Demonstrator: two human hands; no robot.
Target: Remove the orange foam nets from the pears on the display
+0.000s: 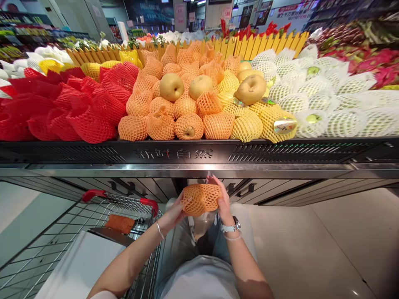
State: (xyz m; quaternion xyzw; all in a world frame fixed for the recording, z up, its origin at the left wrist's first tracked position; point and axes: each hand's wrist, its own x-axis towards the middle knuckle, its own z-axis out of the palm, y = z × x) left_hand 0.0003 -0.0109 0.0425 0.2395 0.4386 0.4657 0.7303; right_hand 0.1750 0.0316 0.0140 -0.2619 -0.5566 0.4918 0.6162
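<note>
1. Both grips closed: left hand (173, 216) and right hand (222, 203) clasp one orange-netted fruit (201, 199) at waist height, just below the shelf (199, 153).
2. In the cart (93, 194), at left: one orange net (120, 223); filled or empty, cannot tell.
3. Judged: held fruit not yet in cart.

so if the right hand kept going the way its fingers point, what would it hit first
Probably the steel ledge of the fruit stand: the right hand, gripping the netted fruit, points its fingers forward at it. Depth is unclear.
</note>
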